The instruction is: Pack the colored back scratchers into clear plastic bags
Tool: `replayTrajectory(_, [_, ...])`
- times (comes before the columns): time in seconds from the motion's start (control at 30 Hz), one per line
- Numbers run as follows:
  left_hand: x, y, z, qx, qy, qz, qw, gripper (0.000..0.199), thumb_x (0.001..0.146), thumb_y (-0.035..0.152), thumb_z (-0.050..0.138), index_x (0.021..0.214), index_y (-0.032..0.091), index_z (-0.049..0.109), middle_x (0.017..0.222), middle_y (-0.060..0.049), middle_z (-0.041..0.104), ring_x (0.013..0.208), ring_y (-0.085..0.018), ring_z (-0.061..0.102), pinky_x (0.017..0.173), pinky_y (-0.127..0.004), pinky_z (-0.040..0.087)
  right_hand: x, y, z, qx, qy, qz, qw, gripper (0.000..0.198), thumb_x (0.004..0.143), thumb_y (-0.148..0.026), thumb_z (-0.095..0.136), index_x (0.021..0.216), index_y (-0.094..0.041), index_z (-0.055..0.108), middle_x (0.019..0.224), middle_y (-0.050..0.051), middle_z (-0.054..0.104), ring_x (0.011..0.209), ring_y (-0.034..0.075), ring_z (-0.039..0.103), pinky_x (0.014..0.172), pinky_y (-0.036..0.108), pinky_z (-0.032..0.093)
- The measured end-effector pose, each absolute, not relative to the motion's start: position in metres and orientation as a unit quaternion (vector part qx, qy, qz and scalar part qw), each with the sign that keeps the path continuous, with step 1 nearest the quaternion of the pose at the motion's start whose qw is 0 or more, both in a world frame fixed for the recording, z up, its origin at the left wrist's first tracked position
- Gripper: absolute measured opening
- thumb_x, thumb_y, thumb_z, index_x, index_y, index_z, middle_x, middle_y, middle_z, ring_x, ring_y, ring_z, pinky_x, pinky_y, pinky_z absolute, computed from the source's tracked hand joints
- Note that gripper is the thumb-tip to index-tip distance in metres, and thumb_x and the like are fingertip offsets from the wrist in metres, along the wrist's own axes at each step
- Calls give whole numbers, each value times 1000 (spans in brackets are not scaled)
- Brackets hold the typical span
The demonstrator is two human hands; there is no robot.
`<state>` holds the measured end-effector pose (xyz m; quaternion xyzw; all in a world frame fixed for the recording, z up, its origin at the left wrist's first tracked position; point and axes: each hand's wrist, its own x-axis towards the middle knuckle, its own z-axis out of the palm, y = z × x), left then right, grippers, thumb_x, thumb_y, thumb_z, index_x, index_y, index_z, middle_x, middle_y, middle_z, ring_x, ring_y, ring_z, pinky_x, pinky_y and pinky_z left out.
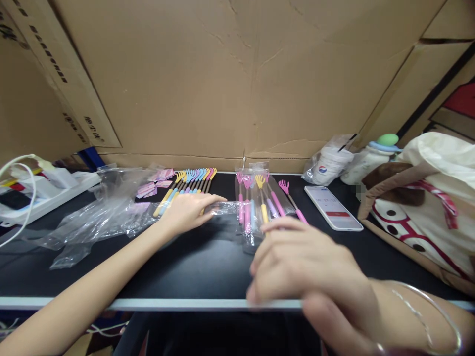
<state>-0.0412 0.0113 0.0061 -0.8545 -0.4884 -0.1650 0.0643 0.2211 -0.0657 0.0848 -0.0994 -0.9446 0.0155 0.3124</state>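
Observation:
Small back scratchers with hand-shaped heads lie in two groups. My left hand [188,211] reaches over the handles of the left row of back scratchers [196,180]; its thumb and forefinger close on the end of a clear plastic bag [225,208]. That bag stretches right toward the bagged back scratchers [248,198], which are pink, yellow and blue. My right hand [304,264], slightly blurred, hovers over the table's front edge, fingers loosely bent and thumb apart. I see nothing held in it. Just beyond it lies a pink back scratcher [293,200].
Crumpled clear bags [100,212] and pink cards [152,188] lie on the left, beside a white power strip [48,198]. On the right are a phone [333,207], a lidded white cup [330,165] and a cloth bag [426,212]. A cardboard wall [241,84] closes the back.

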Motion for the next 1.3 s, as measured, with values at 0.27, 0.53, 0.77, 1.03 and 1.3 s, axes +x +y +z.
replayTrajectory(0.27, [-39, 10, 5, -853, -494, -145, 86, 32, 93, 33, 45, 119, 31, 64, 92, 1, 73, 71, -15, 64, 63, -23, 40, 278, 44, 41, -524, -826, -193, 75, 37, 98, -36, 34, 94, -20, 68, 78, 8, 73, 68, 20, 66, 58, 30, 32])
replayTrajectory(0.53, [-40, 10, 1, -858, -483, -145, 100, 31, 94, 34, 43, 115, 29, 65, 94, 0, 73, 74, -15, 65, 62, -23, 40, 297, 51, 31, -593, -793, -102, -97, 31, 94, -37, 38, 105, -20, 63, 89, 12, 72, 80, 27, 69, 58, 30, 35])
replayTrajectory(0.77, [-40, 11, 1, -858, -486, -130, 98, 32, 93, 34, 43, 117, 28, 64, 89, -1, 71, 73, -15, 64, 65, -23, 42, 297, 48, 24, -596, -789, -78, -126, 25, 87, -25, 45, 108, -20, 57, 89, 12, 73, 79, 27, 69, 61, 31, 38])
replayTrajectory(1.03, [-42, 13, -2, -862, -481, -130, 89, 33, 92, 30, 45, 121, 29, 61, 99, -2, 71, 80, -16, 66, 67, -24, 44, 295, 47, 33, -645, -750, -134, -69, 29, 87, -29, 41, 111, -21, 56, 92, 12, 73, 81, 28, 68, 56, 30, 32])
replayTrajectory(1.3, [-41, 12, -6, -866, -468, -150, 93, 32, 95, 34, 42, 120, 28, 61, 103, -1, 72, 86, -17, 67, 69, -23, 45, 297, 52, 35, -607, -776, -12, 174, 22, 84, -33, 47, 101, -23, 55, 76, 2, 68, 69, 21, 64, 57, 27, 36])
